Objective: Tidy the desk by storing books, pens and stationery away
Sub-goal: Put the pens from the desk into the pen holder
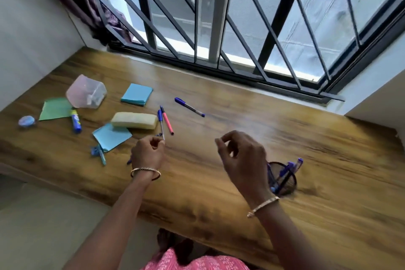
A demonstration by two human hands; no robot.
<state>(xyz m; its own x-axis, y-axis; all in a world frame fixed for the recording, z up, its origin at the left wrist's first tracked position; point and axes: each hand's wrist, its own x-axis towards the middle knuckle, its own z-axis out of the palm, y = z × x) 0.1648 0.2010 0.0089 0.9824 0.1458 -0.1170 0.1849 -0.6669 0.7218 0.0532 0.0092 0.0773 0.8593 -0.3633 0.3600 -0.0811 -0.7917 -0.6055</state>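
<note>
Several bits of stationery lie at the left of my wooden desk (219,98): a green paper square (54,108), a clear plastic tub (86,92) on its side, a glue stick (76,121), blue sticky notes (137,94) and a yellow pencil case (134,120); my left hand (147,151) pinches the tip of a blue-capped pen (161,124), beside a pink pen (167,123); my right hand (243,160) hovers half-curled, holding nothing, just left of the mesh pen holder (283,178).

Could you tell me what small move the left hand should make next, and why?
Probably lift the blue-capped pen and carry it to the mesh pen holder. The left hand already pinches that pen's tip end, the holder near the right hand already has pens in it, and the pink pen lies right alongside for the following pick.
</note>
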